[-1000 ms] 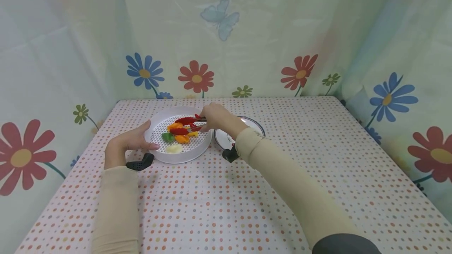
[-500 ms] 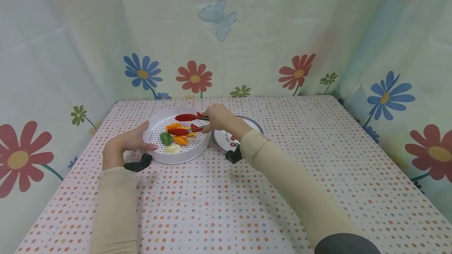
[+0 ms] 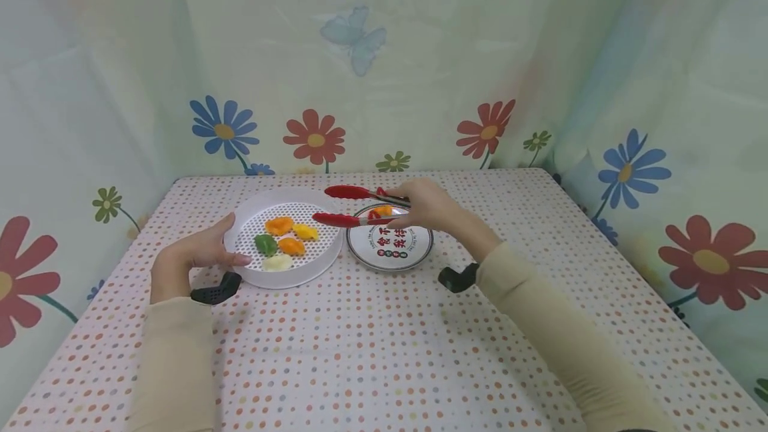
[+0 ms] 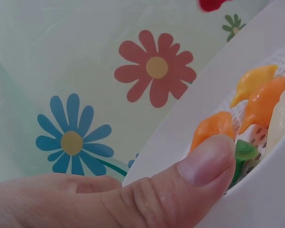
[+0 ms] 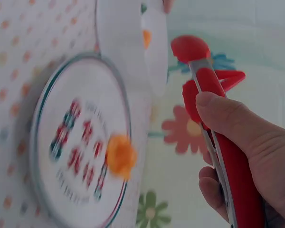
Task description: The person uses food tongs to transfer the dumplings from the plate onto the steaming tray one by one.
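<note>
My left hand (image 3: 198, 249) grips the left side of a round white steamer tray (image 3: 300, 277) with a perforated floor, its thumb over the rim in the left wrist view. Inside lie small dumpling-shaped pieces: two orange (image 3: 291, 246), one yellow (image 3: 305, 232), one green (image 3: 265, 245) and one creamy white (image 3: 278, 263). My right hand (image 3: 429, 205) holds red-tipped tongs (image 5: 230, 166). Their tips are spread with nothing between them, above the gap between tray and plate. One orange dumpling-shaped piece (image 5: 121, 156) sits on the printed plate (image 3: 360, 245), partly behind the tongs in the head view.
The plate stands just right of the tray on a table with a dotted cloth (image 3: 336, 352). Flowered curtains (image 3: 360, 119) hang behind the table and at both sides. A black wrist device (image 3: 459, 279) is worn at each wrist.
My right hand has moved right with the tongs, from over the tray towards the plate, which is now less covered. The pieces in the tray and my left hand keep their places.
</note>
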The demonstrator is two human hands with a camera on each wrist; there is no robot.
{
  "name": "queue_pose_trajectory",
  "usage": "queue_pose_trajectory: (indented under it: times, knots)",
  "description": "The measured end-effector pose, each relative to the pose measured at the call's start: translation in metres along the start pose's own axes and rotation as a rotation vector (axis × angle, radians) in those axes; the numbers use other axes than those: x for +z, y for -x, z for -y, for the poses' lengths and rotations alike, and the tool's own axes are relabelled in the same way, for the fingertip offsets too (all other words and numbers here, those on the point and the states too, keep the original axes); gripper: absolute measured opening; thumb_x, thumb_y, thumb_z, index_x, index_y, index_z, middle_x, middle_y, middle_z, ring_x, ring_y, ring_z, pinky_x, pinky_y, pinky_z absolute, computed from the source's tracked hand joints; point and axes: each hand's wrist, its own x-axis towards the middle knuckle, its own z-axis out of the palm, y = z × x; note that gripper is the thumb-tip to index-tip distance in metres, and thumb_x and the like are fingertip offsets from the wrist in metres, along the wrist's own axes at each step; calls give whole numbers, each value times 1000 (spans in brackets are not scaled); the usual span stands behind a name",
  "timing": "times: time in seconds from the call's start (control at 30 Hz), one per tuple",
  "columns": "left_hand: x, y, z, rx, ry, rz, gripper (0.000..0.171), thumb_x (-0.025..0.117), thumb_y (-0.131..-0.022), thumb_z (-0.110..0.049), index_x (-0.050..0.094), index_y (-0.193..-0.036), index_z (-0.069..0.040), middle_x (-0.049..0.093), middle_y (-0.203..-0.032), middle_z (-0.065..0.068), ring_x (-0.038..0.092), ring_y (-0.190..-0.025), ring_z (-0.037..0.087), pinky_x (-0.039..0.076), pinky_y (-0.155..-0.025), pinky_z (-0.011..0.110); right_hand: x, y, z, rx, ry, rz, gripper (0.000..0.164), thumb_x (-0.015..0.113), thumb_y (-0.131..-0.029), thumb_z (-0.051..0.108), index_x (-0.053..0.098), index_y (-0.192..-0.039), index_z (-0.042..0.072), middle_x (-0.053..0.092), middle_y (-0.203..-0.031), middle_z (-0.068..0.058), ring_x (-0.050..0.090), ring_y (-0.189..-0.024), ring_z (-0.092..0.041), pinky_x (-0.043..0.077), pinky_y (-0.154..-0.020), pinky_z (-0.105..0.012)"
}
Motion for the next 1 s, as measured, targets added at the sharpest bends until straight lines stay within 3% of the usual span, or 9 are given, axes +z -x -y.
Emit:
queue_pose_trajectory:
  times: [0.2, 0.4, 0.7, 1.0]
  knots:
    - [3, 6, -5, 12, -19, 11, 126, 75, -64, -50, -17, -142, -13, -7, -147, 27, 3, -131, 52, 12, -97, 71, 3, 34, -61, 53, 13, -19, 69, 77, -67, 40, 52, -128, 19, 57, -125, -7, 52, -113, -25, 44, -95, -44]
    - [5, 11, -3, 29, -20, 28, 128, 74, -63, -51, -19, -141, -9, -12, -145, 30, -1, -129, 55, 14, -93, 72, 7, 37, -92, 68, -34, -6, 69, 78, -66, 37, 53, -127, 18, 57, -126, -8, 52, -115, -25, 43, -96, -44]
    - [4, 13, 1, 23, -1, 27, 127, 74, -65, -51, -21, -140, -12, -14, -146, 28, -1, -129, 54, 15, -93, 73, 17, 22, -105, 110, -19, 87, 71, 77, -66, 41, 50, -130, 23, 52, -132, -6, 45, -123, -27, 40, -100, -46]
    - [5, 5, -5, 27, 22, 11, 126, 75, -64, -47, -18, -142, -14, -13, -147, 25, -2, -132, 51, 12, -96, 71, 24, 28, -114, 113, -16, 59, 67, 76, -67, 41, 53, -128, 22, 54, -129, -10, 47, -120, -30, 39, -98, -51]
